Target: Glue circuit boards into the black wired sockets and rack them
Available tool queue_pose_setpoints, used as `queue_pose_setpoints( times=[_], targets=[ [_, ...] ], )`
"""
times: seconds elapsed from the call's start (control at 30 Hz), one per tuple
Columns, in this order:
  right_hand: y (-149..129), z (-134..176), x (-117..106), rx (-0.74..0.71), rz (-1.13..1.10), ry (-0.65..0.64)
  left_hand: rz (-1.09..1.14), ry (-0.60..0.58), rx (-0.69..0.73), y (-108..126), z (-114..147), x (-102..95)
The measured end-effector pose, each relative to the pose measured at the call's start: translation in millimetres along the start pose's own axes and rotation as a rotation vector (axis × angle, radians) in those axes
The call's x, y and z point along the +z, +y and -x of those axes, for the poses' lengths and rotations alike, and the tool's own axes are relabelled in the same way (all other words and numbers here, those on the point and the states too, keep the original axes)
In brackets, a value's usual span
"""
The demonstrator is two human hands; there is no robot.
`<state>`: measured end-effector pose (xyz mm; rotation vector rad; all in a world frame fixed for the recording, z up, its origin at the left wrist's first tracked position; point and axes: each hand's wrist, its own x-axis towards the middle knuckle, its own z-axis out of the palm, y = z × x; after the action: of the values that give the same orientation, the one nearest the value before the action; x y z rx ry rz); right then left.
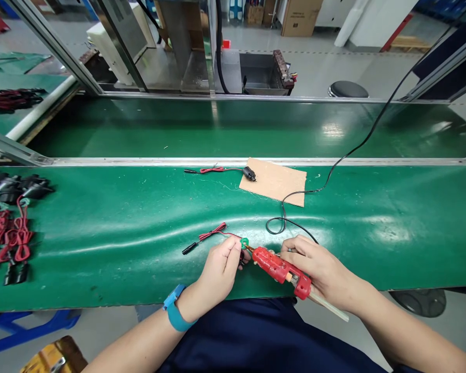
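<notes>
My right hand (314,264) grips a red hot glue gun (274,265), a pale glue stick (330,305) sticking out of its rear. The gun's nozzle points left and meets or nearly meets a small green circuit board (244,242). My left hand (222,261) pinches that board between thumb and fingers; a dark part beneath it is mostly hidden. From the board a red and black cable (216,230) runs left to a black plug (190,248) lying on the green mat.
Farther back, another cable with a black plug (249,173) rests partly on a cardboard piece (274,181). The gun's black cord (334,166) loops across the mat to the upper right. Bundled cables (13,233) lie at the left. A metal rail (171,162) borders the green belt (171,129).
</notes>
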<state>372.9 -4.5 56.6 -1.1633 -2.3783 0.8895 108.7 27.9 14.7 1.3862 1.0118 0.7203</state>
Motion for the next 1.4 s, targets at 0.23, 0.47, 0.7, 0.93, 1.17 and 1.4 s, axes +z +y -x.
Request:
queue_pose_setpoints(
  times=[0.23, 0.47, 0.7, 0.93, 1.17, 1.4],
  targets=[
    [-1.7, 0.2, -0.4, -0.011, 0.025, 0.014, -0.014, -0.01, 0.017, -0.9, 1.1, -1.7],
    [2.3, -2.4, 5.9, -0.049, 0.105, 0.095, -0.168, 0.007, 0.053, -5.0, 2.6, -2.9],
    [-0.6, -3.0, 4.0, -0.063, 0.072, 0.117, -0.065, -0.025, 0.028, 0.1, 0.5, -1.5],
    [1.8, -2.6, 5.0, -0.064, 0.053, 0.106, -0.037, -0.021, 0.021, 2.7, 1.5, -1.0],
    [0.9, -2.9, 3.8, -0.051, 0.051, 0.101, -0.048, -0.014, 0.026, 1.3, 1.6, -1.3],
    [0.9, -3.6, 3.8, -0.049, 0.059, 0.104, -0.066, -0.012, 0.034, 1.3, 2.2, -1.5]
  ],
)
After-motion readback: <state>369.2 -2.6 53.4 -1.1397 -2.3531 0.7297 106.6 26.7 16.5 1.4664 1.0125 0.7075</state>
